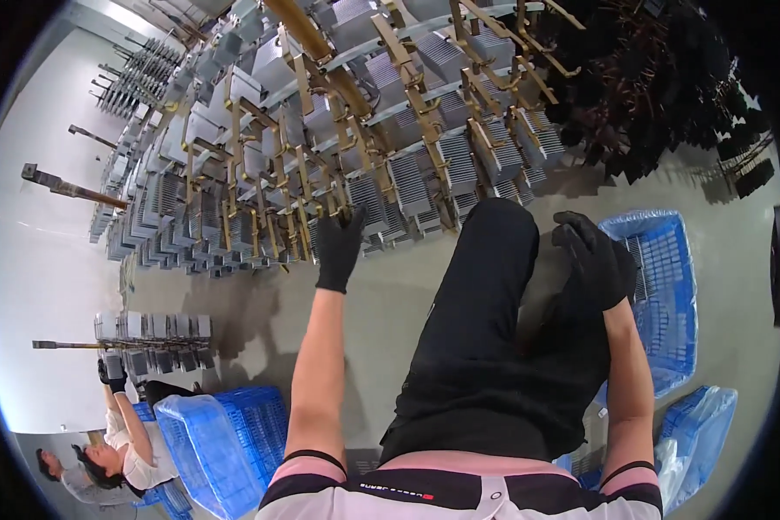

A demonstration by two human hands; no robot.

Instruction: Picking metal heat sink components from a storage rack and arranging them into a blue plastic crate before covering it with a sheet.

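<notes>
My left hand (340,249), in a black glove, is raised to the lower edge of a hanging rack of finned grey metal heat sinks (410,184). Its fingers look apart and reach in among the brass-coloured hooks (306,173); whether they touch a hook or a heat sink I cannot tell. My right hand (594,260), gloved alike, hovers by my right leg, beside a blue plastic crate (670,260) lined with clear film. Its fingers are loosely bent and apart, with nothing visible in them. A few finned pieces (639,264) lie in that crate, partly behind the hand.
Dark parts (641,95) hang in a dense cluster at the far right. Another lined crate (698,442) stands at the lower right, and blue crates (225,442) at the lower left. There a person (134,442) handles a smaller rack (152,328); another person sits behind.
</notes>
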